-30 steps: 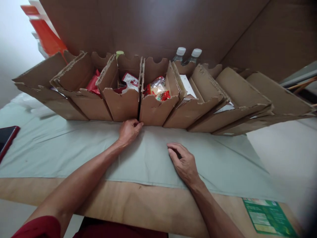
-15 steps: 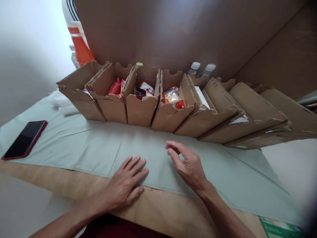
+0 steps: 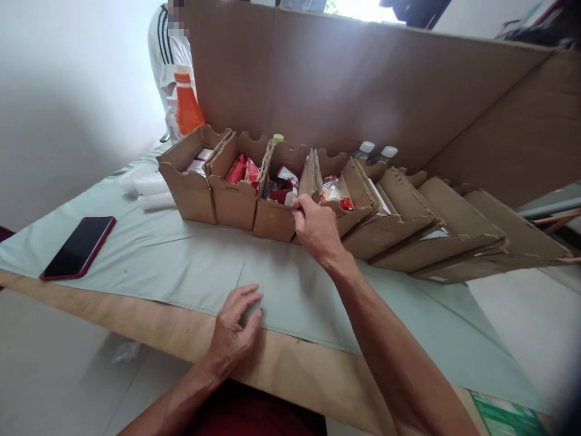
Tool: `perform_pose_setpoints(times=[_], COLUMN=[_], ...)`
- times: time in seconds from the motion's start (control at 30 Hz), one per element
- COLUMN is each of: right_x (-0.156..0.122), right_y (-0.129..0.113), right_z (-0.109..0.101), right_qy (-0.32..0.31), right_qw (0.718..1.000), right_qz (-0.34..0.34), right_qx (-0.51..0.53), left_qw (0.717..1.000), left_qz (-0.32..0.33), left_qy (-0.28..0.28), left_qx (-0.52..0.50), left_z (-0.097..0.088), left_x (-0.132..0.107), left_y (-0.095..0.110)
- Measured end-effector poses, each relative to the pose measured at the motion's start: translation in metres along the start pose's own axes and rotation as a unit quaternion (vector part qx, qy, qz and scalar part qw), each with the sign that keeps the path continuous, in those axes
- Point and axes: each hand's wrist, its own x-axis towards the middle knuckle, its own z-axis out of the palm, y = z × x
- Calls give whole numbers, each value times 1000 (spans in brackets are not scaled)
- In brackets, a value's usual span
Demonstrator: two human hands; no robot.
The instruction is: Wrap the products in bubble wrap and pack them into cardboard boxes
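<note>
A row of open cardboard boxes [image 3: 278, 223] stands on the pale green cloth [image 3: 195, 260]. My right hand [image 3: 315, 227] reaches to the front rim of the third box from the left, its fingers pinched on the right corner of that rim. Inside this box lie a red-and-white packet [image 3: 287, 175] and a dark red item, partly hidden. One box to the left holds red packets [image 3: 238, 169]; one to the right has a clear packet [image 3: 332, 191] with red parts. My left hand [image 3: 235, 330] rests at the table's front edge, fingers loosely curved, holding nothing.
A phone [image 3: 79, 247] lies at the left, near rolls of clear plastic [image 3: 154, 197]. Behind the boxes stand an orange bottle [image 3: 186, 106], white-capped bottles [image 3: 364, 150] and a large cardboard panel [image 3: 327, 85]. A person in a striped sleeve [image 3: 163, 36] is at the back left.
My right hand has moved forward and left from above the cloth to the third box's rim. The left hand has curled slightly and lifted off its flat pose. The view has tilted up.
</note>
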Motion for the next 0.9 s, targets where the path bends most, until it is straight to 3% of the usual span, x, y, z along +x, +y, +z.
perform_pose_setpoints(times=[0.07, 0.17, 0.27, 0.33, 0.4, 0.43, 0.5, 0.57, 0.63, 0.73, 0.83, 0.9], right_x=[-30, -91, -152, -182, -204, -213, -230, -248, -264, -278, -268, -246], right_y=[3, 10, 30, 52, 79, 92, 115, 130, 136, 133, 124, 124], right_z=[-5, -28, -63, -84, -95, -97, -92, -80, -65, -40, -25, -21], right_qy=[5, -10, -71, -76, -21, 32, 150, 204, 165, 65, -6, -16], right_qw=[998, 990, 973, 967, 977, 981, 963, 929, 930, 959, 958, 953], right_qz=[-34, -89, -137, -150, -110, -59, 64, 126, 104, 57, 54, 70], right_qx=[44, 110, 170, 189, 183, 181, 214, 281, 311, 270, 283, 295], left_qw=[996, 986, 983, 984, 988, 989, 991, 989, 986, 978, 973, 974], left_qz=[-43, -82, -99, -94, -74, -63, -51, -57, -80, -125, -151, -142], left_qy=[83, 143, 153, 141, 115, 100, 67, 32, -2, -64, -91, -87], left_qx=[5, -3, -32, -56, -77, -87, -108, -132, -149, -157, -148, -154], left_z=[-7, -16, -25, -31, -35, -37, -38, -36, -31, -23, -13, -5], left_x=[0, 0, 0, 1, 4, 6, 11, 15, 17, 15, 14, 21], left_y=[-1, -3, -4, -3, 0, 3, 8, 12, 15, 18, 24, 28])
